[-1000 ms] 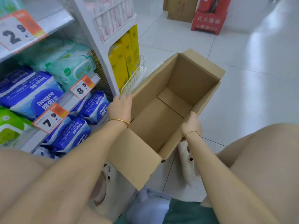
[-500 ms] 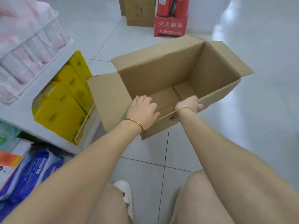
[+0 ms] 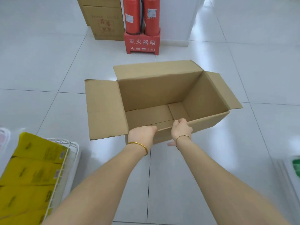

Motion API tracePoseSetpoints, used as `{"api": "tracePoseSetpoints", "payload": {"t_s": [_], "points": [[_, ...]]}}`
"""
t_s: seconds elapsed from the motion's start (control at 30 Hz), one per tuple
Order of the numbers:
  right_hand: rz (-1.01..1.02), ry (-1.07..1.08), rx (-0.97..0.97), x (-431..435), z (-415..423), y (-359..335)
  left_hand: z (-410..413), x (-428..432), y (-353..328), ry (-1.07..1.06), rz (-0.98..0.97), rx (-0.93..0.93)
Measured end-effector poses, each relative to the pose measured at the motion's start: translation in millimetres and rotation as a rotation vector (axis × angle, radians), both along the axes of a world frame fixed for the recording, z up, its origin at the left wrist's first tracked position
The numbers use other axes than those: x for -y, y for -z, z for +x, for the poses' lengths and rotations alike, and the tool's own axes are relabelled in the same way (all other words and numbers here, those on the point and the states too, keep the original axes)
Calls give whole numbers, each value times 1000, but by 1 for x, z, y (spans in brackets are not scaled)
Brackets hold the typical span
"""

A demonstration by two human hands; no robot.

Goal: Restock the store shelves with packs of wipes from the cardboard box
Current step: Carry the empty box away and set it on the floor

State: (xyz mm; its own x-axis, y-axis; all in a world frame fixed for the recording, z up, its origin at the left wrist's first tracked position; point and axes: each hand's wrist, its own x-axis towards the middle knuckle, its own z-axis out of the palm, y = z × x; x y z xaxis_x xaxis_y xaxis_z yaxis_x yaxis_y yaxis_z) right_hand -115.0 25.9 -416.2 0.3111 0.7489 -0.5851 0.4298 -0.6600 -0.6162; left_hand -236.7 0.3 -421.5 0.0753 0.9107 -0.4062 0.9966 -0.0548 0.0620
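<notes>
- My left hand (image 3: 140, 135) grasps the box (image 3: 155, 91) at its near wall, the fingers curled over the rim and down inside.
- My right hand (image 3: 181, 129) grasps the same rim just to the right of the left, its fingers hooked over the edge and its thumb pressed against the outer face below.
- The 2 hands sit close together, near the middle of that wall, but do not touch.
- The box stretches away from my fingertips, open at the top, with its bottom flaps showing inside.
- I cannot tell whether it rests on the floor (image 3: 48, 62) or hangs from my grip.
- 1 flap (image 3: 103, 109) lies spread out flat to the left of my left fingers; others stand up at the far side and the right end.
- A gold bangle (image 3: 141, 146) circles my left wrist; a thin bracelet (image 3: 183, 137) circles my right.
- Well beyond my fingertips, past the box, 2 red extinguishers (image 3: 132, 15) stand in a red stand (image 3: 142, 44), with a stack of cartons (image 3: 103, 18) just to its left.
- Behind and left of my left fingers, beside my forearm, yellow packs (image 3: 32, 172) lie in a white wire basket (image 3: 65, 159).
- Far right of my right arm there is something green (image 3: 296, 168), too blurred to tell.
</notes>
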Motion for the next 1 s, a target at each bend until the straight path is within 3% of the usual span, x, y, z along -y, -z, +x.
{"api": "tracePoseSetpoints", "payload": {"t_s": [0.17, 0.27, 0.57, 0.73, 1.0], "points": [[109, -743, 672, -76, 53, -54, 6, -90, -43, 70, -20, -40], [55, -1030, 875, -144, 57, -61, 8, -159, -51, 137, -5, -17], [111, -1067, 948, -399, 71, -4, 25, -416, 7, 260, 86, -40], [109, -1092, 929, -513, 60, 70, 33, -499, 85, 281, 150, -163], [80, -1137, 887, -624, 44, 174, 30, -604, 183, 202, 39, -223]]}}
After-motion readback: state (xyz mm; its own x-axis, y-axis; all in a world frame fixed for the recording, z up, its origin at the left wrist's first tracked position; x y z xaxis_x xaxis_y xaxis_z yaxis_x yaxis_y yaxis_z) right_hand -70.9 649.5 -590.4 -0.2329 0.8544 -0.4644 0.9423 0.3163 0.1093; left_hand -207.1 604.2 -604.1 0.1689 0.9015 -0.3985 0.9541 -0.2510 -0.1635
